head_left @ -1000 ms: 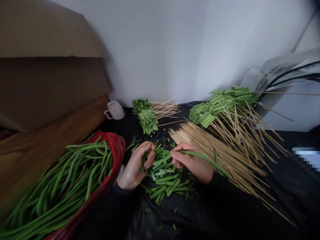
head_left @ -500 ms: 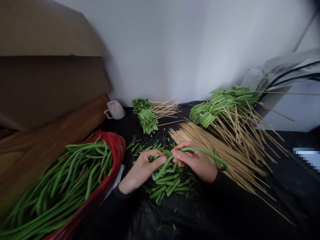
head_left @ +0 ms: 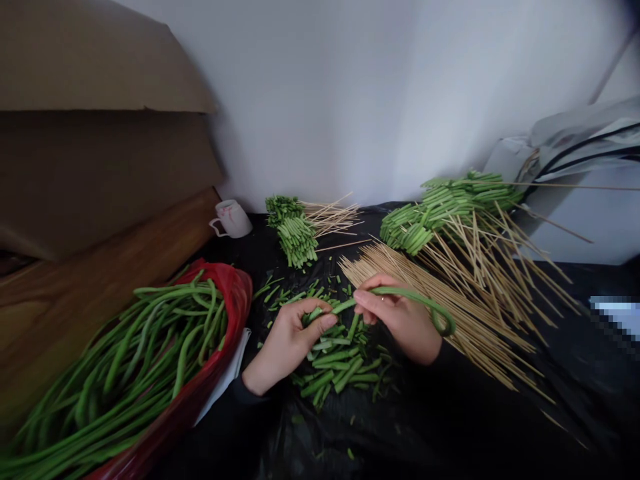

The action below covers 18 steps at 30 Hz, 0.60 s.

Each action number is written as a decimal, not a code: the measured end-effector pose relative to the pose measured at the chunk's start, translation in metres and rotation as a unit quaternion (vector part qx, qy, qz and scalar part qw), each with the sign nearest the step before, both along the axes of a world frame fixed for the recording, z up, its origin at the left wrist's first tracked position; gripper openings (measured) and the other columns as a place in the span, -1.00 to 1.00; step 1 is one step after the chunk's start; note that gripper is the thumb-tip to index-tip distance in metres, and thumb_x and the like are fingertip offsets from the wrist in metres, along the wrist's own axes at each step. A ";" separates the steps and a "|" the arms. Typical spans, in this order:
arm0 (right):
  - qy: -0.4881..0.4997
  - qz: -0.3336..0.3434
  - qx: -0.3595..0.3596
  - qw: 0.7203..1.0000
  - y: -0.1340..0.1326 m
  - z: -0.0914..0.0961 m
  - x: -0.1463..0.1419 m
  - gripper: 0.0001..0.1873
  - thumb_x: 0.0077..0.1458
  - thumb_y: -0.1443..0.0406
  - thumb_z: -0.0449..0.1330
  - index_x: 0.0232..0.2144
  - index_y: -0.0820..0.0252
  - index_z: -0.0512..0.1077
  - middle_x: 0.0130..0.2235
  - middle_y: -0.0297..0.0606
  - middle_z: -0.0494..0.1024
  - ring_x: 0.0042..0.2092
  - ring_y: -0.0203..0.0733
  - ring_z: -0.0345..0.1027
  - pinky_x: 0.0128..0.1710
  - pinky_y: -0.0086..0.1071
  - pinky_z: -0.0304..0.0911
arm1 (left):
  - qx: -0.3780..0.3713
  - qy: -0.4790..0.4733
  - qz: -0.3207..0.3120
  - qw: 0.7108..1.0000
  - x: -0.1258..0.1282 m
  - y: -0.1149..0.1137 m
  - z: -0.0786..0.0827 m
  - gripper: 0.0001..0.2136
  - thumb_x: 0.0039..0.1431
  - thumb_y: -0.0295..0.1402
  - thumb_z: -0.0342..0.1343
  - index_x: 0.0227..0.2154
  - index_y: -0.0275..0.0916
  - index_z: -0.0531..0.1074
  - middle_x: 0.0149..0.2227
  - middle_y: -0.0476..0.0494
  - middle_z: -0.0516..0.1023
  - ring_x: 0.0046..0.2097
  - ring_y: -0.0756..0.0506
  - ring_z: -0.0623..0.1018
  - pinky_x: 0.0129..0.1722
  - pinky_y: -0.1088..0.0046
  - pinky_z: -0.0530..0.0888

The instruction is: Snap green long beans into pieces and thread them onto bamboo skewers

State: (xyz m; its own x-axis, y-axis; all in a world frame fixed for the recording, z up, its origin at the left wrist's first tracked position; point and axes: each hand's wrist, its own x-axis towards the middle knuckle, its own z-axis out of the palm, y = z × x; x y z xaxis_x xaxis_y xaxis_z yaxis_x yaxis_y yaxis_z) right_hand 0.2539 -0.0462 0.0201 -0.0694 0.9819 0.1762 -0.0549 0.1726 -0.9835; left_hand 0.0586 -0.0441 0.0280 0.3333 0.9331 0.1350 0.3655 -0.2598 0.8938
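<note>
A long green bean [head_left: 413, 295] stretches between my two hands over a heap of short cut bean pieces [head_left: 340, 367]. My left hand [head_left: 295, 337] is closed, pinching the bean's near end between thumb and fingers; a bit of green shows inside the grip, and I cannot tell whether it is a separate piece. My right hand [head_left: 395, 317] pinches the same bean farther along. The rest of the bean passes over the right hand and curls down behind it, near the loose bamboo skewers [head_left: 470, 340].
On the left, a red plastic bag [head_left: 235, 287] holds whole long beans [head_left: 145, 347]. A white mug [head_left: 233, 220] stands by the wall. Skewered beans lie in a small stack [head_left: 295, 237] and a larger stack [head_left: 450, 207]. A cardboard box [head_left: 100, 153] looms upper left.
My right hand has shifted slightly right and up, exposing a short length of bean between my hands. The bean's trailing end has swung into a smoother curve. My left hand has barely moved.
</note>
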 end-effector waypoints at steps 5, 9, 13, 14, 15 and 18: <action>0.015 0.010 0.006 1.000 0.001 0.000 0.001 -0.81 0.09 0.19 0.25 -0.47 0.16 0.40 -0.52 -0.39 0.53 -0.54 -0.35 0.33 -0.53 -0.46 0.25 | -0.108 -0.179 0.053 0.976 0.005 0.000 -0.008 -0.73 0.07 -0.15 0.26 -0.38 -0.29 0.46 -0.54 0.04 0.34 -0.52 0.09 0.22 -0.53 0.59 0.16; -0.030 0.011 -0.010 0.999 -0.006 -0.001 -0.010 -0.87 0.06 0.26 0.25 -0.48 0.16 0.42 -0.51 -0.37 0.55 -0.52 -0.33 0.37 -0.49 -0.46 0.28 | -0.165 -0.310 0.079 0.933 0.006 0.003 -0.009 -0.73 0.12 -0.16 0.23 -0.41 -0.28 0.39 -0.67 0.18 0.06 -0.61 0.12 -0.01 -0.63 0.62 -0.01; -0.034 0.040 -0.033 0.998 -0.010 -0.006 -0.018 -0.88 0.04 0.27 0.25 -0.49 0.16 0.41 -0.50 -0.36 0.56 -0.51 -0.31 0.40 -0.49 -0.46 0.29 | -0.198 -0.418 0.085 0.883 -0.002 0.010 0.001 -0.80 0.20 -0.27 0.16 -0.42 -0.29 0.35 -0.63 0.17 0.08 -0.63 0.13 0.02 -0.66 0.67 0.06; -0.030 0.040 -0.035 0.998 -0.010 -0.007 -0.018 -0.88 0.04 0.27 0.26 -0.48 0.15 0.42 -0.51 -0.36 0.55 -0.51 -0.31 0.39 -0.50 -0.46 0.29 | -0.214 -0.446 0.075 0.866 -0.005 0.012 0.003 -0.81 0.22 -0.30 0.14 -0.43 -0.29 0.33 -0.61 0.16 0.10 -0.63 0.14 0.03 -0.67 0.67 0.08; -0.026 0.040 -0.038 0.998 -0.010 -0.008 -0.018 -0.88 0.03 0.25 0.26 -0.48 0.15 0.42 -0.51 -0.36 0.55 -0.52 -0.32 0.39 -0.50 -0.46 0.28 | -0.232 -0.471 0.061 0.849 -0.007 0.014 0.005 -0.80 0.24 -0.31 0.11 -0.45 -0.28 0.32 -0.59 0.15 0.12 -0.64 0.14 0.04 -0.67 0.67 0.09; -0.018 0.041 -0.050 0.998 -0.009 -0.006 -0.016 -0.85 0.02 0.21 0.28 -0.46 0.16 0.43 -0.52 -0.36 0.54 -0.53 -0.32 0.37 -0.51 -0.45 0.28 | -0.278 -0.502 0.016 0.819 -0.012 0.017 0.005 -0.75 0.27 -0.33 0.03 -0.52 -0.27 0.25 -0.56 0.10 0.17 -0.64 0.13 0.10 -0.68 0.67 0.14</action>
